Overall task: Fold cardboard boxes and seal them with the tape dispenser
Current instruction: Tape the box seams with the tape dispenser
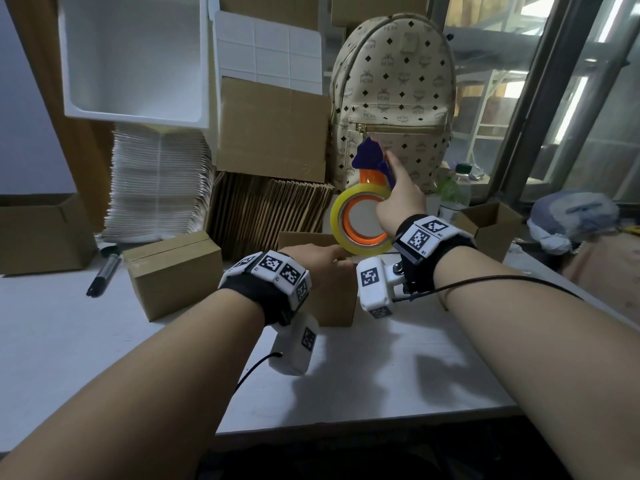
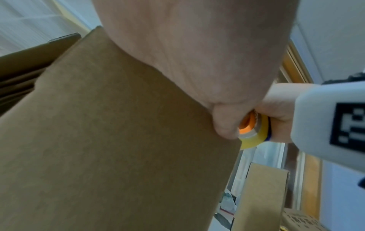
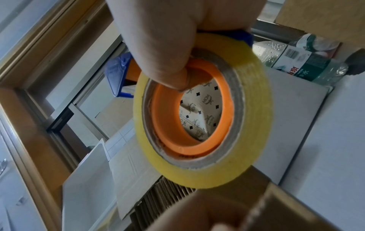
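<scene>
A small brown cardboard box (image 1: 334,297) (image 2: 118,140) stands on the white table (image 1: 381,375) at the centre. My left hand (image 1: 311,259) (image 2: 197,54) lies on its top and presses down, thumb against the box's near edge. My right hand (image 1: 401,202) (image 3: 158,39) grips the tape dispenser (image 1: 337,220) (image 3: 256,109) (image 2: 254,134), a yellow roll on an orange core with a blue cutter. The thumb is hooked through the core and the index finger points up along the cutter. The roll hovers just over the box's far right corner.
A closed box (image 1: 173,271) and a black marker (image 1: 104,273) lie to the left. Flat cardboard sheets (image 1: 270,209), white foam sheets (image 1: 159,181) and a patterned backpack (image 1: 394,91) line the back. A water bottle (image 1: 457,192) and an open box (image 1: 491,226) stand at the right.
</scene>
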Demonstrator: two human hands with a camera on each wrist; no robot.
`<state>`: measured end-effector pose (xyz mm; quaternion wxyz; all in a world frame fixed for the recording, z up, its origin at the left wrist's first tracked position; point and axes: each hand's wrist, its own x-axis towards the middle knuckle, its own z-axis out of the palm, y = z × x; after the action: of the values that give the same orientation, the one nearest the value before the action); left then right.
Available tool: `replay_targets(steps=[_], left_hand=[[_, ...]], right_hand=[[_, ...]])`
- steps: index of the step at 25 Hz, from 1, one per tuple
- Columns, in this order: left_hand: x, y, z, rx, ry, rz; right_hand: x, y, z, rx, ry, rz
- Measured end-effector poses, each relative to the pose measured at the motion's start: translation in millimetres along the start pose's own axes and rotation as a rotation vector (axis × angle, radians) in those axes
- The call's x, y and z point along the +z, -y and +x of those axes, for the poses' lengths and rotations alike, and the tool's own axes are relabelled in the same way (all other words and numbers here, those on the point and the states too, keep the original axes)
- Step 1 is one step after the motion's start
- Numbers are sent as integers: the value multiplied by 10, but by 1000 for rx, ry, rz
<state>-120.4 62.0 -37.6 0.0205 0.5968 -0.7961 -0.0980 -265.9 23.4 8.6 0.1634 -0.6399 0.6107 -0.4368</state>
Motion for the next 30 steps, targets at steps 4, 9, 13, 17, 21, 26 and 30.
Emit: replay_targets(steps=[4,9,13,17,21,26,30], left_hand=[[-33,0,73,2,22,37],[-99,-24,144,-49,60,64],[-100,-1,203,-195,99,-72],[-106,83,234,-92,126,-15],[-134,47,261,-66,155,3],[-118,96,429,-101,62,64],[24,200,471,-20,22,-27]], right_hand=[[66,-47,-25,-7,14,-19],[104,-133,10,25,-5,-6],[100,-237,31,50,-39,30],[82,-316,61,26,-27,31],[85,-365,83,26,-32,40],[106,-453,108,0,-14,39],[101,-543,160,-4,-22,22]])
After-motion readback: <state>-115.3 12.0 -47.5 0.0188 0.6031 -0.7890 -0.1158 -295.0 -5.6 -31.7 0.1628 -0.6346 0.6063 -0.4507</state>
